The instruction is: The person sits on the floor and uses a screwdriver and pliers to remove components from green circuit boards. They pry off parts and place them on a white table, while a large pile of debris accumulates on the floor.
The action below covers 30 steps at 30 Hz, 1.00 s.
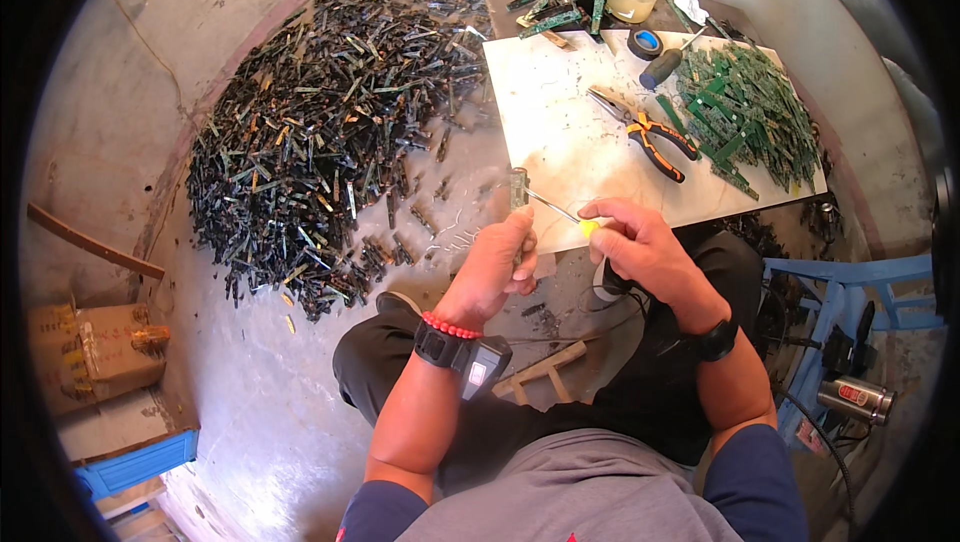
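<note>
Left grip (497,257): pinches a strip (518,188) upright, presumably steadying it
Right grip (645,245): holds a yellow-handled tool (570,215), tip at the strip
Pliers (641,128): beyond right grip, likely for reach

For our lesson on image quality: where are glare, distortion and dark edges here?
Head view: strong glare pales the board; head view: the yellow handle glows, showing little detail; head view: the floor shines at lower left; head view: fisheye bending bows the board's far edge, and the corners are black.
</note>
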Each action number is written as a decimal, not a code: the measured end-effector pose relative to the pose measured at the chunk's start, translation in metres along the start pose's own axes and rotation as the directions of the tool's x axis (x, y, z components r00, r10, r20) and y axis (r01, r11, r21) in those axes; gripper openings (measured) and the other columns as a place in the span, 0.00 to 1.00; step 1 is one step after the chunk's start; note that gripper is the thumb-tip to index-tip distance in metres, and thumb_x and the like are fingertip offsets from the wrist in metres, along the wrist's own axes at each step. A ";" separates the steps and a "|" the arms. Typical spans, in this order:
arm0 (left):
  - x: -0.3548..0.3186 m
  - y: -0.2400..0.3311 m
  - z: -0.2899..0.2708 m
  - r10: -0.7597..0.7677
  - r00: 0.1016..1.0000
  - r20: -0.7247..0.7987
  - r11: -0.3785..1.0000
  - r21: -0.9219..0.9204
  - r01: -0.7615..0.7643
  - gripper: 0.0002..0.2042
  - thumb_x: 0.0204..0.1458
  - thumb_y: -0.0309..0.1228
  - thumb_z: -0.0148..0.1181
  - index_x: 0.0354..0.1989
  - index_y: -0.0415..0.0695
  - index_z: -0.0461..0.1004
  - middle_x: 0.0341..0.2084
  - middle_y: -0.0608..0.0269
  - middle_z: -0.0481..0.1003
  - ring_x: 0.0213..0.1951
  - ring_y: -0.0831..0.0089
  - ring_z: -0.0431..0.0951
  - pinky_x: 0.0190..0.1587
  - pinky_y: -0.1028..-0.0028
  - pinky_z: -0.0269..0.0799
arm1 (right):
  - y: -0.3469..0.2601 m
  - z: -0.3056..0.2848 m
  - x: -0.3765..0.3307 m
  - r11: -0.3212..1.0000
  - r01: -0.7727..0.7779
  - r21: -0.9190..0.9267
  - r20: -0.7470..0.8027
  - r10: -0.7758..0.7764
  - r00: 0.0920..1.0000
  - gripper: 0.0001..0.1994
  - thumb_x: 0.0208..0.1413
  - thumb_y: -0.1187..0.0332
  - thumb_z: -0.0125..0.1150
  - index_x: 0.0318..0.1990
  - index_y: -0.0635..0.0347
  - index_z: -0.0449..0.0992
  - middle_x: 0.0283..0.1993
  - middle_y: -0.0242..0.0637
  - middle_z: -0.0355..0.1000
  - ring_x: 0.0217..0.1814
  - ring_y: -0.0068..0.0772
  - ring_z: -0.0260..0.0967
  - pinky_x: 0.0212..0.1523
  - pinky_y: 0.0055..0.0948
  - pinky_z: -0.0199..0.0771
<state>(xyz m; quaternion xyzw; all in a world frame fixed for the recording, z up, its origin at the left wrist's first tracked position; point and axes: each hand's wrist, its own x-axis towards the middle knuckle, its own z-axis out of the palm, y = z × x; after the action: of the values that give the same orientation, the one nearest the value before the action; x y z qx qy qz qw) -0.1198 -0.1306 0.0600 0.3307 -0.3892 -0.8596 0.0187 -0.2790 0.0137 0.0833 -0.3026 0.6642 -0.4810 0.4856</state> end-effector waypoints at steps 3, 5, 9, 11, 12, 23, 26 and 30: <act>-0.001 -0.001 -0.001 -0.005 1.000 0.024 1.000 0.003 0.005 0.20 0.62 0.49 0.44 0.25 0.47 0.61 0.09 0.71 0.58 0.09 0.81 0.49 0.16 0.79 0.52 | 0.008 0.008 0.001 0.764 0.434 -0.478 -0.072 -0.526 0.847 0.11 0.54 0.74 0.56 0.45 0.65 0.73 0.30 0.42 0.72 0.25 0.36 0.69 0.29 0.27 0.69; -0.001 -0.001 0.000 -0.011 1.000 0.018 1.000 -0.005 0.012 0.20 0.62 0.49 0.44 0.24 0.47 0.61 0.09 0.71 0.58 0.09 0.81 0.49 0.16 0.79 0.52 | 0.009 0.012 -0.002 0.753 0.418 -0.508 -0.104 -0.535 0.838 0.11 0.53 0.75 0.58 0.44 0.66 0.74 0.30 0.42 0.71 0.28 0.39 0.68 0.33 0.27 0.70; 0.001 0.001 0.003 -0.006 1.000 -0.005 1.000 0.013 0.006 0.20 0.62 0.49 0.44 0.24 0.47 0.61 0.09 0.71 0.57 0.09 0.81 0.49 0.16 0.78 0.52 | 0.013 0.017 -0.005 0.977 0.198 -0.084 -0.165 -0.210 0.964 0.10 0.56 0.73 0.57 0.45 0.64 0.74 0.29 0.35 0.71 0.25 0.23 0.66 0.26 0.21 0.65; 0.001 -0.001 0.003 0.008 1.000 -0.005 1.000 0.019 -0.008 0.20 0.62 0.49 0.44 0.24 0.47 0.61 0.09 0.71 0.57 0.09 0.81 0.49 0.16 0.78 0.52 | 0.007 0.015 -0.008 0.959 -0.045 0.280 -0.084 0.071 0.994 0.10 0.58 0.71 0.55 0.45 0.64 0.74 0.29 0.32 0.71 0.24 0.20 0.65 0.24 0.20 0.62; 0.002 -0.001 0.004 0.017 1.000 -0.005 1.000 0.023 -0.017 0.20 0.62 0.49 0.44 0.25 0.47 0.61 0.09 0.71 0.57 0.09 0.81 0.49 0.16 0.78 0.52 | 0.003 0.012 -0.008 0.908 -0.126 0.400 -0.031 0.150 0.988 0.10 0.58 0.70 0.55 0.45 0.64 0.74 0.29 0.30 0.71 0.24 0.17 0.64 0.23 0.18 0.60; 0.002 -0.001 0.004 0.009 1.000 0.004 1.000 -0.001 -0.009 0.20 0.62 0.50 0.43 0.25 0.47 0.60 0.09 0.72 0.57 0.10 0.81 0.49 0.17 0.78 0.53 | 0.015 0.036 -0.009 0.565 0.303 -0.767 -0.162 -0.629 0.761 0.11 0.52 0.73 0.58 0.43 0.61 0.75 0.29 0.45 0.72 0.30 0.48 0.72 0.30 0.35 0.72; 0.005 -0.001 0.005 0.016 1.000 0.016 1.000 -0.006 -0.016 0.20 0.62 0.50 0.43 0.25 0.47 0.60 0.09 0.72 0.57 0.10 0.81 0.49 0.18 0.78 0.53 | 0.026 0.036 0.003 0.542 0.404 -0.737 -0.178 -0.732 0.658 0.09 0.53 0.72 0.59 0.43 0.60 0.76 0.26 0.39 0.72 0.21 0.36 0.69 0.21 0.28 0.67; 0.006 -0.002 0.004 0.032 0.999 0.018 0.999 0.000 -0.032 0.20 0.62 0.50 0.44 0.26 0.47 0.60 0.09 0.73 0.56 0.10 0.81 0.50 0.18 0.78 0.53 | -0.004 0.019 -0.003 0.898 -0.133 0.420 -0.097 0.190 0.977 0.11 0.61 0.69 0.52 0.47 0.62 0.74 0.26 0.30 0.67 0.13 0.10 0.46 0.11 0.13 0.41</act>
<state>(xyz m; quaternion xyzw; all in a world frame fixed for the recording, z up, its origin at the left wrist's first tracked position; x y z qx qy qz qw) -0.1267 -0.1287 0.0572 0.3165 -0.3948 -0.8620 0.0290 -0.2604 0.0087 0.0870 -0.1041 0.6026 -0.5871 0.5304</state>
